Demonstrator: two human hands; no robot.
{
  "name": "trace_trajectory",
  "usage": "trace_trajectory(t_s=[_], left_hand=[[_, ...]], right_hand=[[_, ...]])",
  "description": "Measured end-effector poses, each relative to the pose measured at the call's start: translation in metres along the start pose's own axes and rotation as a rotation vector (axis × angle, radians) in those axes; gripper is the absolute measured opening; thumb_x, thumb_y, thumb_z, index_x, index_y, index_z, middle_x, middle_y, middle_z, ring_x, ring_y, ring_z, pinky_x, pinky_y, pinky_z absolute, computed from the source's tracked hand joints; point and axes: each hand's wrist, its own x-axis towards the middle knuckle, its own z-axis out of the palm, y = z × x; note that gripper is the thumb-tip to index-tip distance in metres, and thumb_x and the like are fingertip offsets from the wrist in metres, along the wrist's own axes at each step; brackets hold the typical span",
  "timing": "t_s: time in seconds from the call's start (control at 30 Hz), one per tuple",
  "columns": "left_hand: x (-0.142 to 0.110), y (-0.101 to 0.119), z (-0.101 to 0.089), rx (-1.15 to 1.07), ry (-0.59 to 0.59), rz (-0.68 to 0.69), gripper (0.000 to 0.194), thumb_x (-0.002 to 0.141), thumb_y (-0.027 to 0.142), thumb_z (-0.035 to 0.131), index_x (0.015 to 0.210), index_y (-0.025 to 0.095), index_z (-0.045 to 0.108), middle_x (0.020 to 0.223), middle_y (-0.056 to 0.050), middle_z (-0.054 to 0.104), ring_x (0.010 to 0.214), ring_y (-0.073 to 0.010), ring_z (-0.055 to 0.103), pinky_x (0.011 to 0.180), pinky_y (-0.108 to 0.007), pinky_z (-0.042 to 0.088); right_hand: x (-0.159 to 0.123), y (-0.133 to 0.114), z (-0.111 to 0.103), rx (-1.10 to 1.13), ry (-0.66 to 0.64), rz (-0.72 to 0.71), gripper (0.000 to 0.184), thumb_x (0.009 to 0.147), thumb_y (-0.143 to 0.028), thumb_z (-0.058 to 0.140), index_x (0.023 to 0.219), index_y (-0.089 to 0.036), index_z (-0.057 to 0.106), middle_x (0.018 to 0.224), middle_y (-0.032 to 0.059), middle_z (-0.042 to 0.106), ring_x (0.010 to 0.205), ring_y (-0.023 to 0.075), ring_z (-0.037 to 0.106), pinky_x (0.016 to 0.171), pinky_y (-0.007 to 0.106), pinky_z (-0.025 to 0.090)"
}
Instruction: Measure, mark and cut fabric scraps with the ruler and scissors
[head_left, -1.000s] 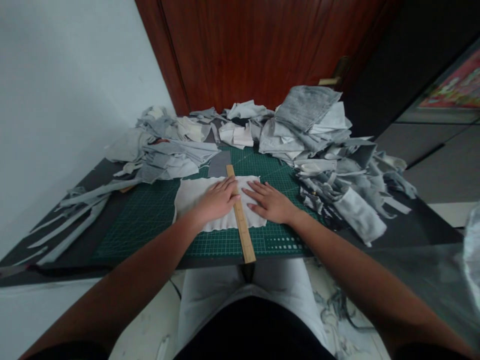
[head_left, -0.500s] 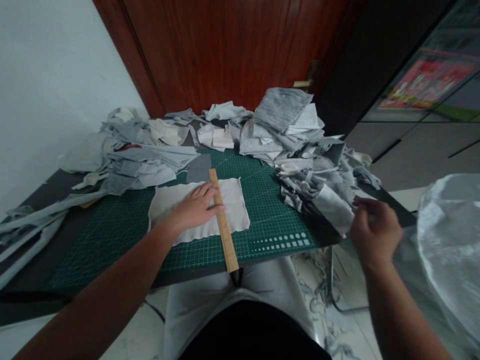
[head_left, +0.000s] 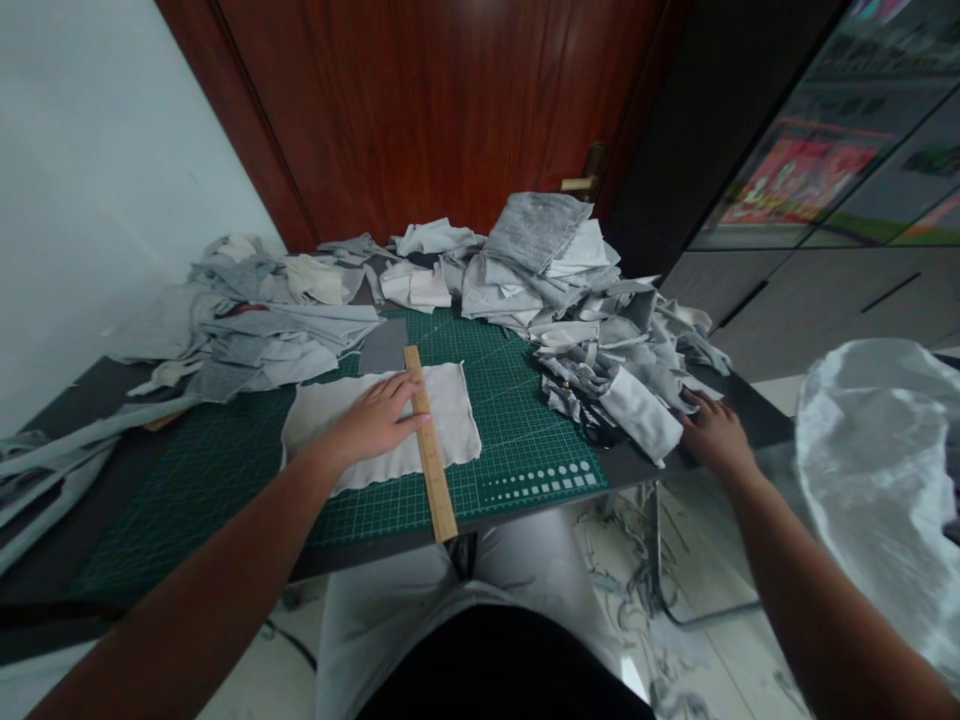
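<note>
A pale, wavy-edged piece of cloth (head_left: 446,410) lies flat on a green cutting mat (head_left: 517,430). Across it runs a wooden ruler (head_left: 433,470), its near end reaching past the table edge. My left hand (head_left: 379,420) presses the ruler down on the cloth, fingertips and thumb on the wood. At the right end of the table, my right hand (head_left: 716,430) rests palm down with its fingers stretched forward and somewhat apart. Its fingertips touch the edge of a heap of grey and white fabric scraps (head_left: 637,330); I see nothing held in it.
More scraps (head_left: 255,340) are piled at the left and along the back. A small grey fabric piece (head_left: 383,346) lies behind the cloth. Dark-handled scissors (head_left: 596,425) seem partly buried by the heap. A translucent plastic bag (head_left: 874,480) stands at the right; offcuts (head_left: 637,570) litter the floor.
My right hand has gone from a closed, raised pose beside the heap to lying down with its fingers extended. My left hand stays on the ruler. The view has shifted slightly right.
</note>
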Motion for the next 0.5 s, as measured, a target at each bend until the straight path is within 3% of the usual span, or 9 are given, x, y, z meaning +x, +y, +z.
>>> trace_trajectory(t_s=[0.13, 0.27, 0.37, 0.5], left_hand=[[0.000, 0.000, -0.001, -0.007, -0.005, 0.009, 0.057, 0.098, 0.056, 0.042, 0.137, 0.015, 0.051, 0.159, -0.018, 0.044, 0.150, -0.0306, 0.036, 0.125, -0.046, 0.030], [-0.001, 0.002, -0.004, -0.010, -0.010, 0.024, 0.059, 0.098, 0.056, 0.044, 0.139, 0.014, 0.050, 0.157, -0.019, 0.045, 0.150, -0.0307, 0.037, 0.125, -0.046, 0.030], [-0.001, 0.003, -0.005, -0.022, -0.006, 0.020, 0.059, 0.098, 0.058, 0.044, 0.139, 0.015, 0.051, 0.159, -0.017, 0.044, 0.151, -0.0304, 0.036, 0.125, -0.046, 0.031], [-0.002, 0.003, -0.003, -0.015, -0.006, 0.010, 0.060, 0.098, 0.059, 0.044, 0.139, 0.016, 0.051, 0.160, -0.016, 0.042, 0.152, -0.0312, 0.035, 0.126, -0.045, 0.030]], right_hand=[[-0.013, -0.008, -0.008, 0.112, 0.014, -0.009, 0.053, 0.090, -0.038, 0.046, 0.133, -0.017, 0.068, 0.145, 0.0140, 0.059, 0.129, 0.0382, 0.053, 0.102, 0.053, 0.045], [-0.016, -0.015, -0.015, 0.280, 0.039, -0.004, 0.045, 0.080, -0.030, 0.052, 0.114, -0.013, 0.075, 0.125, 0.0180, 0.070, 0.113, 0.0366, 0.061, 0.099, 0.052, 0.047], [-0.012, -0.018, -0.015, 0.309, 0.048, 0.026, 0.046, 0.079, -0.027, 0.051, 0.114, -0.008, 0.074, 0.117, 0.0228, 0.070, 0.108, 0.0344, 0.064, 0.096, 0.048, 0.049], [-0.002, -0.023, -0.013, 0.341, 0.039, 0.102, 0.052, 0.078, -0.036, 0.056, 0.116, -0.004, 0.071, 0.114, 0.0265, 0.070, 0.106, 0.0363, 0.066, 0.090, 0.045, 0.052]])
